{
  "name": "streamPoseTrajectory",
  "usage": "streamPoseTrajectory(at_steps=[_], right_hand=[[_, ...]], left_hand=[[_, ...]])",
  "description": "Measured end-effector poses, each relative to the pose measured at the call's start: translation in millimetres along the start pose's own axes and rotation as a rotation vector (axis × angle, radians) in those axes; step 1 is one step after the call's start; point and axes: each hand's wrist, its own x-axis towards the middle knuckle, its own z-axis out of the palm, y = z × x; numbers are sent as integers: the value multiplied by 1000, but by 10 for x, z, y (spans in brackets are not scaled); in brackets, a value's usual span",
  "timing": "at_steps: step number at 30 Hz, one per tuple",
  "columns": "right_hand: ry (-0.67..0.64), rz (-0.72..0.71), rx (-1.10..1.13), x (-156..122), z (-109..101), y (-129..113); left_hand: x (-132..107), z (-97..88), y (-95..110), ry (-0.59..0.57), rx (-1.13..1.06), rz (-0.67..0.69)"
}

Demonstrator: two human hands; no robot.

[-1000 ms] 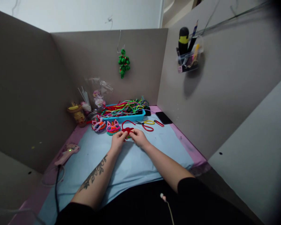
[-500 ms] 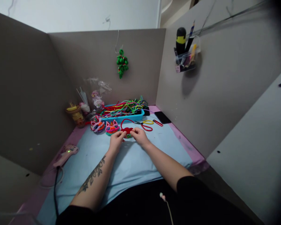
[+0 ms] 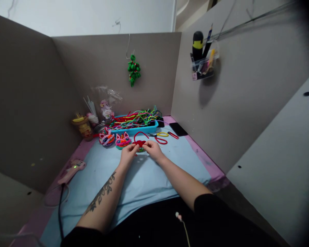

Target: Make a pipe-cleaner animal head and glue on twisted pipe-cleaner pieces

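So the desk had a pink mat (image 3: 211, 171) with a light blue sheet (image 3: 144, 180) laid over most of it. Along the back sat a blue tray (image 3: 134, 130) stuffed with pipe cleaners (image 3: 137, 119), plus a little yellow-lidded jar (image 3: 82, 127) in the left corner. Two fuzzy cat faces (image 3: 106, 138) (image 3: 123, 140) lay side by side just in front of the tray, scissors (image 3: 161, 137) to their right, and a black phone (image 3: 178, 129) by the right wall. A pink glue gun (image 3: 72, 170) rested on the left edge, its cable (image 3: 59, 209) trailing toward the near side.
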Motion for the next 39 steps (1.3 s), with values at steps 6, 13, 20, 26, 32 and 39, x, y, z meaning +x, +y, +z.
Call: streamPoseTrajectory(at_steps=[6, 13, 20, 26, 32, 39], right_hand=[[-8, 19, 19, -8, 16, -25], [-37, 44, 72, -15, 18, -39], [-68, 25, 48, -17, 10, -43], [-96, 72, 143, 15, 12, 42], [-23, 14, 97, 28, 2, 35], [7, -20, -9, -15, 7, -20]], left_hand=[[-48, 37, 43, -26, 100, 17], [-34, 29, 25, -26, 30, 21], [1, 16, -40, -13, -16, 25], [32, -7, -78, 63, -58, 44], [62, -15, -124, 87, -92, 13], [20, 33, -100, 59, -75, 19]])
